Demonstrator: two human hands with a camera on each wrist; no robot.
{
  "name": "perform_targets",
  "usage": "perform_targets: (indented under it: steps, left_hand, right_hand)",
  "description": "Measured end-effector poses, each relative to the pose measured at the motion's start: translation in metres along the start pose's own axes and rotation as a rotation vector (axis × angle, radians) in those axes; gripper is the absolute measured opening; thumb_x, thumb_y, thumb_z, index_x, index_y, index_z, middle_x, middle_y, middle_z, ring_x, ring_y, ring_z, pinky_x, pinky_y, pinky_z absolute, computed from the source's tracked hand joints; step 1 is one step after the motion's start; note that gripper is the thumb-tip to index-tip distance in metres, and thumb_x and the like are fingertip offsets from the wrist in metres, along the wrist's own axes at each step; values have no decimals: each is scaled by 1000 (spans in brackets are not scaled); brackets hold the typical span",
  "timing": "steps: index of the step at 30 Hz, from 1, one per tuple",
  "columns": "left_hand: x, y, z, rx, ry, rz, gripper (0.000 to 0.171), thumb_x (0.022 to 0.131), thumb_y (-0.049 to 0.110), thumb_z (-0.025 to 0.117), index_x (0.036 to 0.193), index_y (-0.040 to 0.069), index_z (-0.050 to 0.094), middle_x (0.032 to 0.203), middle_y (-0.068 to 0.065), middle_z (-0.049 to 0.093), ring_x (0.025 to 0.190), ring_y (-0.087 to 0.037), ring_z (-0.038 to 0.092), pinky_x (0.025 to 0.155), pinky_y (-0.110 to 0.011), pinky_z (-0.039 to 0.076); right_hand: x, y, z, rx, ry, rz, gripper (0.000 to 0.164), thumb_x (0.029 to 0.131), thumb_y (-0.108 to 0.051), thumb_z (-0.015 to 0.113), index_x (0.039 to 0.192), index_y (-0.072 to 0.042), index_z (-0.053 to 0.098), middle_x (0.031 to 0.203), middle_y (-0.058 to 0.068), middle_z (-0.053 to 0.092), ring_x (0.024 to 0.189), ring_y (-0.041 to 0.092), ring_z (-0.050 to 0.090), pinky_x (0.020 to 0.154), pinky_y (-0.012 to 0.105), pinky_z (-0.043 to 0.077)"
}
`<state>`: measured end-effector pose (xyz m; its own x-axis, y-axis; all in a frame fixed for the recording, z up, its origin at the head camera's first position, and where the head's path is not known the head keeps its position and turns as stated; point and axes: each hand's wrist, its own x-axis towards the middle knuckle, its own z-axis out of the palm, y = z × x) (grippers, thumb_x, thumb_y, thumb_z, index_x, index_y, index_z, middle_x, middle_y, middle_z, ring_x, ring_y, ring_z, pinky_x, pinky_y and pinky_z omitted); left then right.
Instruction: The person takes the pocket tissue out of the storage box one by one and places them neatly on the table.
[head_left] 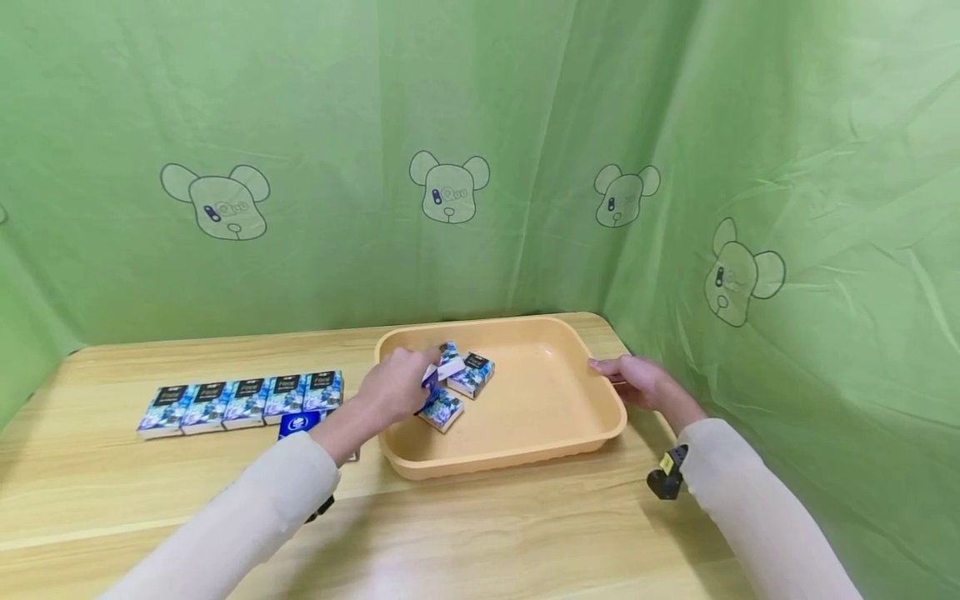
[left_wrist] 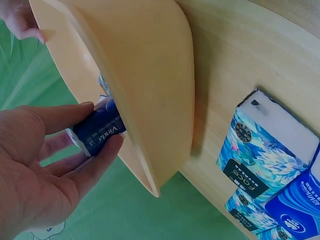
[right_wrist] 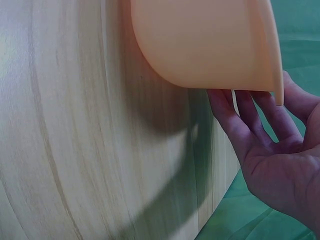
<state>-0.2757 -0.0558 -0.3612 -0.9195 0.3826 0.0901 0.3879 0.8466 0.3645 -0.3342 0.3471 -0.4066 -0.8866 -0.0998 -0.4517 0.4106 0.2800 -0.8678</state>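
Observation:
My left hand (head_left: 395, 385) reaches over the left part of a peach-coloured plastic tray (head_left: 540, 408). Between its thumb and fingers it pinches a small dark blue Vinda tissue pack (left_wrist: 102, 125). Below and beside that hand, several blue floral tissue packs (head_left: 472, 375) lie in the tray, partly covered by the fingers. At the tray's right side, my right hand (head_left: 636, 382) grips the rim. Its thumb (right_wrist: 295, 97) is at the rim, while the other fingers are against the outer wall.
Left of the tray, a row of floral tissue packs (head_left: 246, 404) lies on the wooden table (head_left: 480, 533). A plain blue pack (head_left: 300, 422) sits in front of the row, partly behind my left forearm. Green curtains (head_left: 322, 275) hang behind and at the right.

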Motion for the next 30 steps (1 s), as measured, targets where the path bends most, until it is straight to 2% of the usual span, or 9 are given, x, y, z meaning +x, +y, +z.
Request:
perform_targets:
  steps: [6,9,13,16,21,24,27,30]
  left_hand:
    - [-2,-5,-8,-25,25,26,50,81,-9,70,129,7,66,115,-19,73,93,-30,70,66,-33,59]
    - [-3,-7,-15,-27,48,44,49,81,-8,70,127,6,66,116,-19,73,96,-31,71,68,-34,60]
    - [-6,-12,-30,-42,59,42,48,83,-4,71,130,4,63,111,-21,73,85,-27,71,63,-30,59]
    - [-10,-16,-43,-85,55,16,51,85,-4,71,134,2,57,105,-23,72,71,-24,69,55,-25,56]
    - [-21,-29,-65,-154,83,-33,48,85,-2,73,129,-2,52,103,-25,69,81,-29,70,64,-29,60]
    - [-30,-41,-78,-182,91,-70,46,85,1,75,124,-2,52,96,-21,68,75,-28,67,61,-29,59]
    - [-38,-53,-90,-184,102,-88,43,85,3,76,121,-3,52,85,-16,66,63,-22,62,54,-27,54]
    - [-47,-65,-100,-159,109,-109,43,86,6,75,122,-4,53,84,-17,66,59,-20,59,51,-27,51]
  right_hand:
    - [1,-1,1,-2,4,-1,28,101,-27,62,117,-4,66,93,-2,72,87,13,70,82,30,60]
    - [0,-2,2,0,0,0,26,101,-27,62,115,-6,67,93,-2,72,87,12,69,82,30,60]
    - [0,-3,2,0,-6,1,23,101,-27,62,112,-8,68,93,-2,72,88,12,69,82,30,60]
    - [-1,-3,2,0,-5,-2,22,101,-26,62,111,-8,67,92,-3,73,87,12,69,83,30,60]
    - [-3,-4,1,-5,-10,-5,22,102,-26,61,112,-7,66,91,-4,74,87,11,69,83,29,60]
    - [-3,-3,1,-6,-16,-5,22,102,-26,61,112,-7,67,92,-4,74,87,11,69,83,30,60]
    - [-2,-2,0,-7,-20,-5,24,101,-27,61,114,-7,67,93,-4,74,88,11,69,84,30,60]
    - [-2,-1,-1,-11,-17,-3,26,101,-28,62,114,-6,67,93,-3,74,88,12,69,84,30,60]
